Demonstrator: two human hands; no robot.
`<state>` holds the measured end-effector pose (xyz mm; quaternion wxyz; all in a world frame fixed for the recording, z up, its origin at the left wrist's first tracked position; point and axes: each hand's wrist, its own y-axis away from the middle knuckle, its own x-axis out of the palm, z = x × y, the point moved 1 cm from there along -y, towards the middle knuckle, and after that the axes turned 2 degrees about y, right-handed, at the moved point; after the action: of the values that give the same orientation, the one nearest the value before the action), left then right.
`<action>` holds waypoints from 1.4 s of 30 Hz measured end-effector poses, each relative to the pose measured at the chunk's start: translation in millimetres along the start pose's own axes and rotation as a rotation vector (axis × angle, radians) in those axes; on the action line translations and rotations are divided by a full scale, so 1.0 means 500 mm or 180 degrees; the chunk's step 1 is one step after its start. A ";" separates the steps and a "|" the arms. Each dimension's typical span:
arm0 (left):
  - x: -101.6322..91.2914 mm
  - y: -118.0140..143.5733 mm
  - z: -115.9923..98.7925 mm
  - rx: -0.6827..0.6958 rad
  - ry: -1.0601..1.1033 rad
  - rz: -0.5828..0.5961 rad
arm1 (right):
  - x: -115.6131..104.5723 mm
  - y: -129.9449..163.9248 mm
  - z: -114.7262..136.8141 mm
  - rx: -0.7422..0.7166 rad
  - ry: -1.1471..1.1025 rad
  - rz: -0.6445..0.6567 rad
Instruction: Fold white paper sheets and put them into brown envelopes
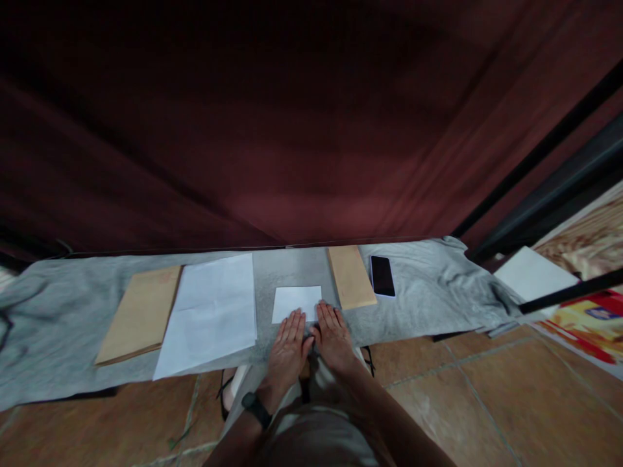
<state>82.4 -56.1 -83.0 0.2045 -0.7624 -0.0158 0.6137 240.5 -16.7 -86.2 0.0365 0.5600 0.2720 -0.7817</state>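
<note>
A small white piece of paper (pixel 296 297), which looks folded, lies flat on the grey cloth in front of me. My left hand (pixel 288 344) rests flat with its fingertips on the paper's near edge, fingers stretched out. Beside it my right hand (pixel 333 332) lies flat as well, its fingertips at the paper's right near corner. The two thumbs almost meet. To the left lies a stack of larger white sheets (pixel 211 311). Just right of my right hand is a stack of narrow brown envelopes (pixel 351 277).
Large brown envelopes (pixel 139 311) lie at the left, partly under the white sheets. A phone (pixel 383 276) lies right of the narrow envelopes. Grey cloth (pixel 433 279) covers the long bench. A dark red curtain (pixel 311 130) hangs behind, with black poles (pixel 545 155) at the right.
</note>
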 end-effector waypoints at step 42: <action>-0.034 0.031 -0.006 -0.0314 -0.0169 0.0277 | 0.012 -0.145 0.065 -0.1114 -0.0463 0.0983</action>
<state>77.6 -76.0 -72.0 0.1393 -0.7549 -0.0184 0.6406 184.2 31.3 -56.3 0.2715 0.5223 0.3111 -0.7461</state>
